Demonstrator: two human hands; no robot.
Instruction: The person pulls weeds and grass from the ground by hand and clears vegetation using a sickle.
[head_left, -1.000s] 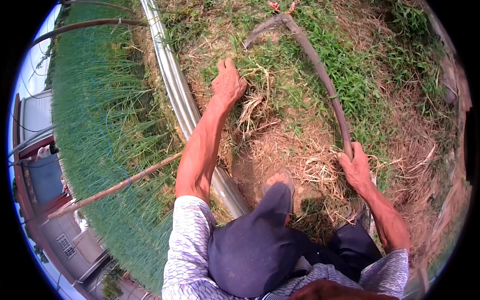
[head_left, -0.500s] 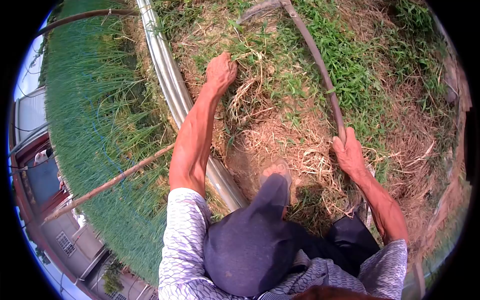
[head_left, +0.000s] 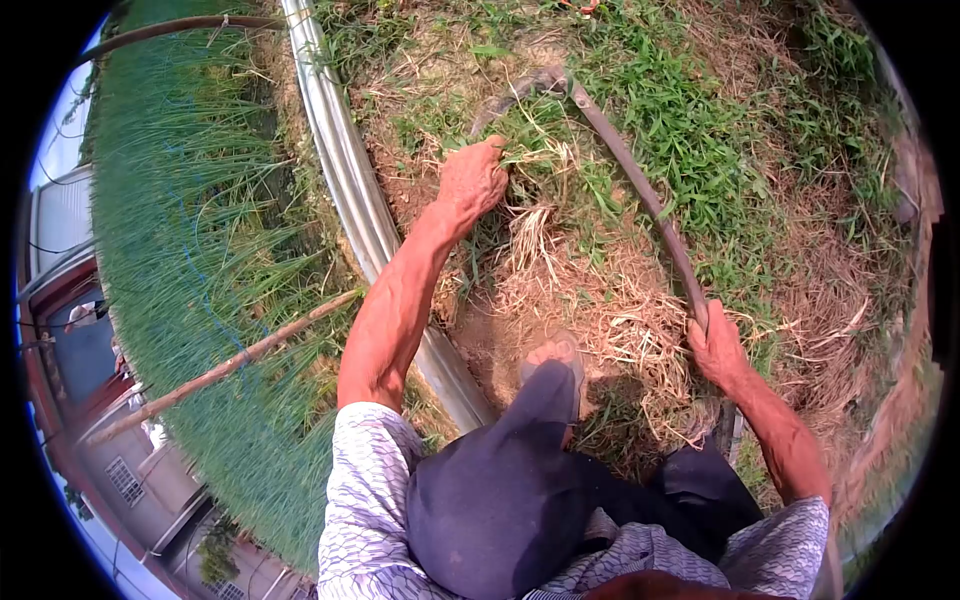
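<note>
My right hand is closed round the lower end of the long wooden handle of a sickle. The sickle's curved blade lies low over the grass, its tip close beside my left hand. My left hand is closed at a tuft of green grass, with blades showing by its fingertips. Dry roots and straw hang or lie just below that tuft. The fingers' undersides are hidden.
Pale metal pipes run along the left, beside a bed of tall green plants. A wooden pole crosses that bed. Dry straw lies before my sandalled foot. Buildings stand at the far left.
The sickle's blade has come down towards me, close to my left hand. My right hand has moved down with the handle. My left hand has shifted right and slightly down.
</note>
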